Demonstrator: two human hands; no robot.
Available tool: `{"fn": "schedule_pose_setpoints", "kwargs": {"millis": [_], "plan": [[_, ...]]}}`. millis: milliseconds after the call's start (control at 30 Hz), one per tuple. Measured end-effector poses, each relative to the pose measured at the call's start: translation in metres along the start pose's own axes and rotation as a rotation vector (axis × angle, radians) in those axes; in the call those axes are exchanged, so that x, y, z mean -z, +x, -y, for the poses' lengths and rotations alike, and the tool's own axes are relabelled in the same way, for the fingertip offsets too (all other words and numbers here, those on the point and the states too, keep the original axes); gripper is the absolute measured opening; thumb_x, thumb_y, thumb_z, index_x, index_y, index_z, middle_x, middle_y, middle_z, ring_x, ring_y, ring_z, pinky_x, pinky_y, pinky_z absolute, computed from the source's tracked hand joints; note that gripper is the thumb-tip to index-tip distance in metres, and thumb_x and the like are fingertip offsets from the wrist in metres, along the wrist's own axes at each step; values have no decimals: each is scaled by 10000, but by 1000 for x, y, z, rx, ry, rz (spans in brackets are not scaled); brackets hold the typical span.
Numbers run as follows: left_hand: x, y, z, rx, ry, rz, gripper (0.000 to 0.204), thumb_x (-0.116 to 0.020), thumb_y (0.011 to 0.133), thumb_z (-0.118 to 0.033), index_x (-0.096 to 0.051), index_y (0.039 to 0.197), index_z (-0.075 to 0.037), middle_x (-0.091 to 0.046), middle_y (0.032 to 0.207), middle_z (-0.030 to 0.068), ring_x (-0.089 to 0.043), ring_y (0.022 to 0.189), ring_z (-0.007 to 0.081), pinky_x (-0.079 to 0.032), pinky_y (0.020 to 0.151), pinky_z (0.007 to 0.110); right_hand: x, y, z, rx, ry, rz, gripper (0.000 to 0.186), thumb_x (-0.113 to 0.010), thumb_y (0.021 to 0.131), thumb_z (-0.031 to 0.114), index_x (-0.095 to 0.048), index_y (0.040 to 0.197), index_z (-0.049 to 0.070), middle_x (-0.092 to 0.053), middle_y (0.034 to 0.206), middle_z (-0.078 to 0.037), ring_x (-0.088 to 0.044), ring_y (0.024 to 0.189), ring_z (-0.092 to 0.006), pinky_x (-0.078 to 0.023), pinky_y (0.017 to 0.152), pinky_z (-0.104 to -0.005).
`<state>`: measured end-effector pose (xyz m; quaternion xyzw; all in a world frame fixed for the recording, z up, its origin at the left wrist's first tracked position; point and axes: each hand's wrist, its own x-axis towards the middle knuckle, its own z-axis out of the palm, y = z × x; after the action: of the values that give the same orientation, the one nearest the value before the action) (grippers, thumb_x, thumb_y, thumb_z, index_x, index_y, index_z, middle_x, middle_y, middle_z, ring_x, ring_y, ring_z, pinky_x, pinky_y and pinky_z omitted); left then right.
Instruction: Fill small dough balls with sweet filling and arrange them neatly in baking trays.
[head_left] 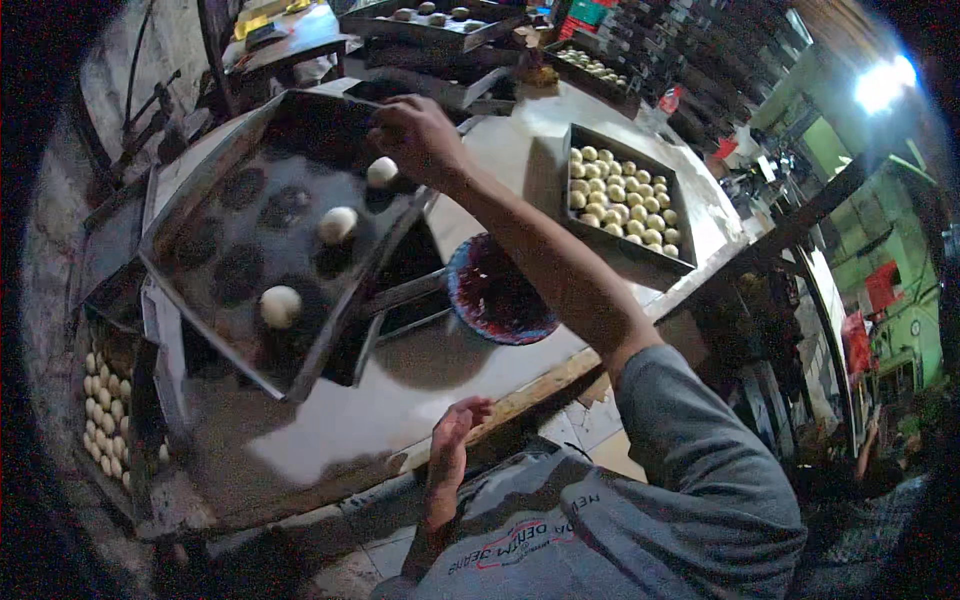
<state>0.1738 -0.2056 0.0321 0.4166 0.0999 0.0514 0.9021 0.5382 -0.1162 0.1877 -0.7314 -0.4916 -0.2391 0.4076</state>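
Observation:
My right hand [415, 135] reaches over the far right corner of a large dark baking tray [205, 205]. Its fingers are curled closed at the rim, and what they hold is hidden. Inside the tray a row of three pale dough balls runs along the right side: a near one [281, 307], a middle one [338, 225] and a far one [382, 172] just below my hand. Round dark marks show on the rest of the tray floor. My left hand [458, 440] hovers by the table's front edge, fingers loosely bent and apart, with nothing visible in it.
A blue-rimmed bowl [500, 310] with dark red contents stands under my right forearm. To the right lies a tray [685, 262] filled with small dough balls. Another filled tray [145, 400] is at the lower left, and more trays [450, 40] stand at the back. A wooden edge [540, 385] borders the table.

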Motion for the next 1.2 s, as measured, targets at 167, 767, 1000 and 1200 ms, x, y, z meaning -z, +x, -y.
{"fn": "schedule_pose_setpoints", "kwargs": {"millis": [167, 767, 1000, 1200], "plan": [[-59, 38, 19, 139, 85, 137, 289, -538, 851, -247, -546, 1044, -32, -559, 1064, 109, -528, 968, 174, -393, 870, 315, 168, -71, -65, -89, -154, -202, 170, -603, 761, 115, -593, 910, 34, -580, 958, -117, -578, 814, -233, -463, 723, -297], [-209, 101, 106, 56, 143, 4, 126, -468, 872, -116, -511, 928, -12, -563, 1046, 123, -532, 887, 157, -405, 814, 286, 238, -270, -287, -692, -145, 401, 276, -573, 738, 240, -625, 837, -12, -623, 806, -198, -609, 756, -335, -471, 676, -408], [-233, 119, 113, 59, -32, 56, 189, -437, 897, -116, -497, 1029, 4, -570, 1019, 116, -545, 907, 167, -434, 819, 292, 315, -295, -247, -906, 661, -120, 372, -470, 777, 100, -499, 1112, -59, -567, 989, -84, -532, 803, -130, -431, 694, -227], [-273, 167, 127, -73, -260, -58, 396, -460, 897, -174, -385, 1222, 39, -490, 1163, 114, -513, 1005, 190, -422, 872, 295, 326, -327, -93, -1007, 1112, -98, 356, -489, 714, 31, -515, 1065, -20, -551, 1004, -70, -524, 904, -157, -416, 817, -266]]}}
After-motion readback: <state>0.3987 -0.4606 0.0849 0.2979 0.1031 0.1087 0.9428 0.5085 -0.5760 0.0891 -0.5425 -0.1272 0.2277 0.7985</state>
